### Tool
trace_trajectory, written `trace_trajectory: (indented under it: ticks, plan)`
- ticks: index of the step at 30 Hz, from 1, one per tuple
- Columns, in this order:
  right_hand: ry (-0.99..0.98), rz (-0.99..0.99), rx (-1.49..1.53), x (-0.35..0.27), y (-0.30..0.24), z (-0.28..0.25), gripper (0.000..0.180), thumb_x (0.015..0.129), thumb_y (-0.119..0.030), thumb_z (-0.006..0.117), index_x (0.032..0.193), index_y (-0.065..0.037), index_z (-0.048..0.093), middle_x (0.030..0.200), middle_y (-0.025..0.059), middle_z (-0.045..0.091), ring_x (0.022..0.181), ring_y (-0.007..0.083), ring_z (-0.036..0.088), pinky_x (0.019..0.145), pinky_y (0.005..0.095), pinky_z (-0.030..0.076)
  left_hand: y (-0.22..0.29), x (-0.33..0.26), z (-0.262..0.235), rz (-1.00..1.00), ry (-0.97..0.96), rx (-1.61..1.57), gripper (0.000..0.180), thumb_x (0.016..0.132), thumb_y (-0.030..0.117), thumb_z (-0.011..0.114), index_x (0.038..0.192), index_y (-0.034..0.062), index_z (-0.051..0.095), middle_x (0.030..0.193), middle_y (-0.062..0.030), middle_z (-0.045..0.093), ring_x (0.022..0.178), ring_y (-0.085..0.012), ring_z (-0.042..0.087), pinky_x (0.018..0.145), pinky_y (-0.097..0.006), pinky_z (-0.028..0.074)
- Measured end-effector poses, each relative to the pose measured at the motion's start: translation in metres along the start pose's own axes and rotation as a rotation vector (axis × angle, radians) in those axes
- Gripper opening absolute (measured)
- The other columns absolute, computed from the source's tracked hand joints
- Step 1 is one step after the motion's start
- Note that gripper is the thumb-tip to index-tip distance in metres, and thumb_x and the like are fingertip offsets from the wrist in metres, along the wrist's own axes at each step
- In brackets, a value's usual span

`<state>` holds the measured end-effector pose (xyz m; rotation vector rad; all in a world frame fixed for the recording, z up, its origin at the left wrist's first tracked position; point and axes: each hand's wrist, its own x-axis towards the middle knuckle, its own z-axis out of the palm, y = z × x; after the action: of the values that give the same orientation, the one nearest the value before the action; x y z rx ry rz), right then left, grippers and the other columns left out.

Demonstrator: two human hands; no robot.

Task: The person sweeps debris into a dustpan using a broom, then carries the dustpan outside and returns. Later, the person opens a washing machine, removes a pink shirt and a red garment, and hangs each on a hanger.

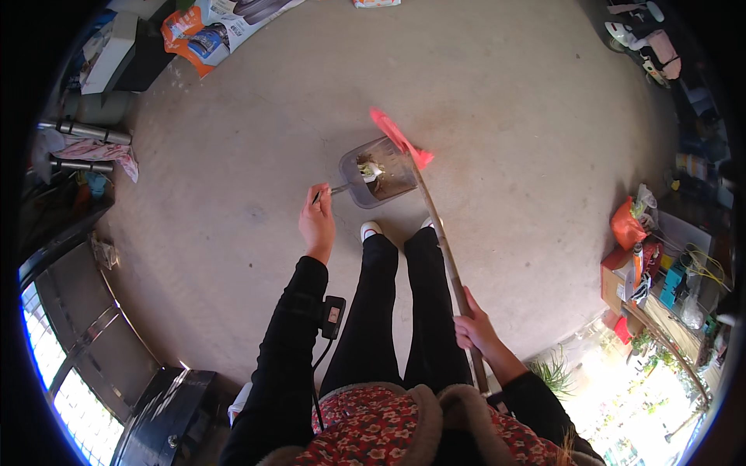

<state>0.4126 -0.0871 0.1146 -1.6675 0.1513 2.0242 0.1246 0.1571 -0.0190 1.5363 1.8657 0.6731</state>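
Observation:
My left hand (318, 221) is closed round the handle of a grey dustpan (349, 165), which rests at floor level just beyond my feet. Inside the pan lie dirt, dry bits and a pale white-and-green scrap (371, 172). My right hand (477, 329) grips the long wooden stick of a broom (441, 241). The broom's far end carries a pink-red head (400, 140), set against the pan's open far right edge. How firmly its lower edge touches the floor I cannot tell.
Bare concrete floor (233, 155) surrounds the pan. An orange-and-white bag (210, 39) lies far left. Along the right stand a cardboard box (618, 279), a red-orange bag (626, 224) and clutter. A dark cabinet (167, 415) stands near left; a bright doorway with plants (552, 374) is near right.

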Motion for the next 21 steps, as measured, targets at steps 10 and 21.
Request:
trace_trajectory:
  ticks: [10,21]
  plan:
    - [0.116,-0.023,-0.011,0.028,0.002,0.023,0.084,0.086,0.001,0.047,0.153,-0.031,0.007,0.057,-0.0013,0.039,0.04,0.0093,0.037,0.037,0.0267,0.034,-0.008,-0.006,0.001,-0.018,0.021,-0.022,0.02,0.097,0.033,0.051,0.103,0.0161,0.06,0.09,-0.0091,0.068,0.083,-0.0321,0.065,0.068,-0.039,0.05]
    - [0.2,-0.068,-0.014,-0.05,0.046,-0.031,0.082,0.087,0.001,0.049,0.153,-0.028,0.009,0.05,-0.0028,0.034,0.036,0.0088,0.034,0.034,0.0258,0.03,-0.023,-0.01,-0.011,-0.025,-0.08,-0.299,0.019,0.1,0.027,0.05,0.107,0.0109,0.058,0.096,-0.0084,0.07,0.084,-0.0205,0.067,0.07,-0.03,0.05]
